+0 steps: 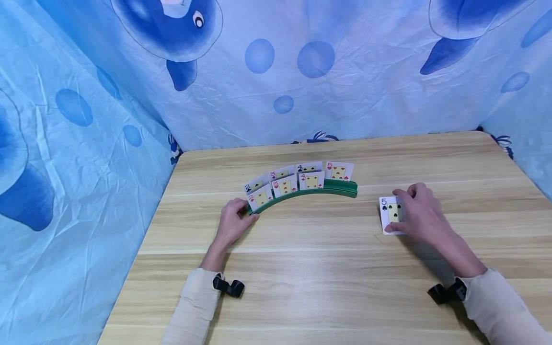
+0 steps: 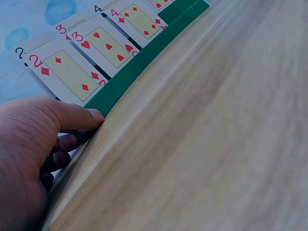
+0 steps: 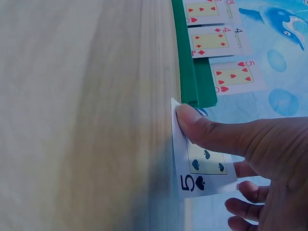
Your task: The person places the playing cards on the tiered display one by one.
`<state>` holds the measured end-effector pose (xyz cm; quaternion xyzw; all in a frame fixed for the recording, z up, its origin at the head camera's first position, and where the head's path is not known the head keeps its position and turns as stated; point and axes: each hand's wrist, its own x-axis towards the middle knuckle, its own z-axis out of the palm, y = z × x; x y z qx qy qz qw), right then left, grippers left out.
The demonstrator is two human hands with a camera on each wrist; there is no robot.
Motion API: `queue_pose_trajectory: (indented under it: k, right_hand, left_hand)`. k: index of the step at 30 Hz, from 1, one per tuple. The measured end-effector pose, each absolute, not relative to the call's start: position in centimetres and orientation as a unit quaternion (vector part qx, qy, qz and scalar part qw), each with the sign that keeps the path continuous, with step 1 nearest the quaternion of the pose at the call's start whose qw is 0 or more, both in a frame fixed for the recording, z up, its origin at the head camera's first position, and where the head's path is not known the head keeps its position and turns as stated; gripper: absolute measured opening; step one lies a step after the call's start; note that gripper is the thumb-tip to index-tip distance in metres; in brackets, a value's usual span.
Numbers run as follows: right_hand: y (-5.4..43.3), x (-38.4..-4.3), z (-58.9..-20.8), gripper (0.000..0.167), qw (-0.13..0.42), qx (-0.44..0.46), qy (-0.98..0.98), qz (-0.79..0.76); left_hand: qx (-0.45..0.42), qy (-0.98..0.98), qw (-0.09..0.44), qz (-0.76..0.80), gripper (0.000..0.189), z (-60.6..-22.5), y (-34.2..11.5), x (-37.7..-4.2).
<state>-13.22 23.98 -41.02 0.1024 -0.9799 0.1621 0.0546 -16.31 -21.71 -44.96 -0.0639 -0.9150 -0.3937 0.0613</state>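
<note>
A curved green card holder (image 1: pixel 340 188) stands on the table with playing cards upright in two rows. Its front row shows the two of diamonds (image 2: pixel 67 74), three of hearts (image 2: pixel 107 45) and four of diamonds (image 1: pixel 311 180). Behind them are more cards, with the five of hearts (image 1: pixel 339 171) at the right end. My left hand (image 1: pixel 233 220) pinches the holder's left end, thumb on the front side. To the right of the holder, my right hand (image 1: pixel 420 211) grips the five of spades (image 3: pixel 207 175) by its edges, thumb along one side, face showing.
The wooden table (image 1: pixel 310 278) reaches back to a blue curtain (image 1: pixel 345 110) printed with whales and bubbles. Another curtain side (image 1: pixel 77 201) hangs along the left edge. Black wrist cameras (image 1: pixel 228 286) are strapped over both sleeves.
</note>
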Motion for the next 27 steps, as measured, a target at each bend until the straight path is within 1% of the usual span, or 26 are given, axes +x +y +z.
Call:
queue_pose_trajectory:
  k: [4,6,12,17,22,27]
  right_hand:
    - [24.3,-13.2,-40.6,0.075,0.071,0.098,-0.981,0.150]
    - [24.6,-13.1,-40.3,0.068,0.071,0.097,-0.982,0.143]
    - [25.6,-12.9,-39.3,0.050,0.055,0.116,-0.983,0.133]
    - [26.3,-12.9,-38.6,0.033,0.024,0.137,-0.979,0.151]
    - [26.6,-12.8,-38.0,0.027,0.009,0.147,-0.972,0.182]
    - [26.5,-13.0,-37.4,0.025,0.013,0.148,-0.969,0.196]
  left_hand:
    - [-0.061,-0.914,0.062,-0.397,0.038,-44.9,-21.7,-16.3]
    - [-0.059,-0.913,0.062,-0.400,0.038,-44.9,-21.6,-16.3]
    - [-0.054,-0.911,0.062,-0.404,0.039,-45.0,-21.6,-16.3]
    - [-0.055,-0.912,0.061,-0.403,0.039,-45.1,-21.7,-16.2]
    - [-0.056,-0.912,0.057,-0.403,0.039,-45.1,-21.7,-16.2]
    - [-0.057,-0.912,0.060,-0.402,0.040,-45.0,-21.7,-16.2]
